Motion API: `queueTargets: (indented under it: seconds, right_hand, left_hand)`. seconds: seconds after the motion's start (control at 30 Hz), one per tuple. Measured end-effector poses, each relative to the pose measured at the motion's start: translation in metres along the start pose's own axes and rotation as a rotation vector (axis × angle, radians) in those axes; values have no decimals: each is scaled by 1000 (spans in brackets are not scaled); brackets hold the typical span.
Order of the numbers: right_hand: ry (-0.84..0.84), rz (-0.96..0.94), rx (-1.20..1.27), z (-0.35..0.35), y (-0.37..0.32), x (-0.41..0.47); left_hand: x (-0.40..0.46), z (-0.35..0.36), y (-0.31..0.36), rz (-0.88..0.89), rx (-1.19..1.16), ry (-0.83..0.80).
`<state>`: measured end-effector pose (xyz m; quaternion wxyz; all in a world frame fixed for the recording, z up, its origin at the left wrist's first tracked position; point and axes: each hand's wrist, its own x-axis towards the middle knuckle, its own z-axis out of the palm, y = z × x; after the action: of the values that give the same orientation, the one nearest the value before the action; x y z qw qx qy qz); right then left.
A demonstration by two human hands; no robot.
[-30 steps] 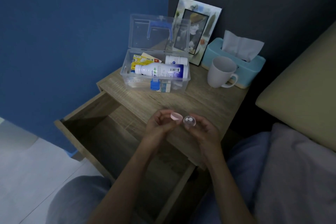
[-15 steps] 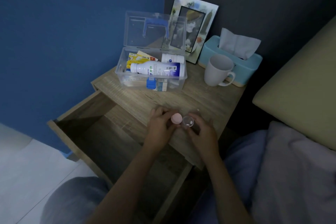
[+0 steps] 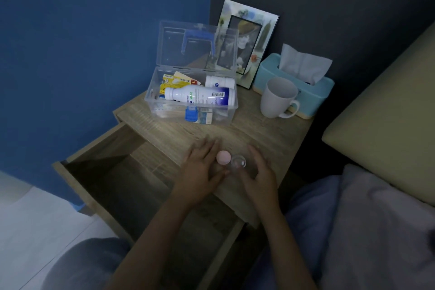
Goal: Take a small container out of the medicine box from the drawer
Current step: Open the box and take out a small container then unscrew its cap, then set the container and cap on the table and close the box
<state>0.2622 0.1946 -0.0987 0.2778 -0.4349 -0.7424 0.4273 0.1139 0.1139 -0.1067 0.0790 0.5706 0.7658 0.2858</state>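
A small clear container (image 3: 238,162) and its pink lid (image 3: 223,157) sit side by side on the wooden nightstand top (image 3: 259,132), near its front edge. My left hand (image 3: 200,172) lies just left of the lid with fingers spread flat, thumb close to it. My right hand (image 3: 259,176) rests just right of the container, fingers apart. The clear medicine box (image 3: 150,101) stands open at the back left, holding a white bottle (image 3: 200,97) and yellow packets. The drawer (image 3: 117,172) below is pulled out.
A white mug (image 3: 277,97) and a teal tissue box (image 3: 317,92) stand at the back right. A photo frame (image 3: 247,40) leans on the dark wall behind the medicine box. A beige bed headboard (image 3: 388,113) and grey bedding lie to the right.
Both hands came down from above the nightstand to its top. The lid and the container, held apart in my fingers before, now rest on the wood and my fingers have spread.
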Motion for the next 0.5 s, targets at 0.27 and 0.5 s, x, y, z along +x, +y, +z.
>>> queueTargets:
  seconds: [0.27, 0.5]
  right_hand:
    - [548, -67, 275, -30, -34, 77]
    - [722, 134, 211, -46, -16, 150]
  left_hand:
    - [-3, 4, -8, -35, 386, -191]
    - [-3, 5, -6, -48, 430, -182]
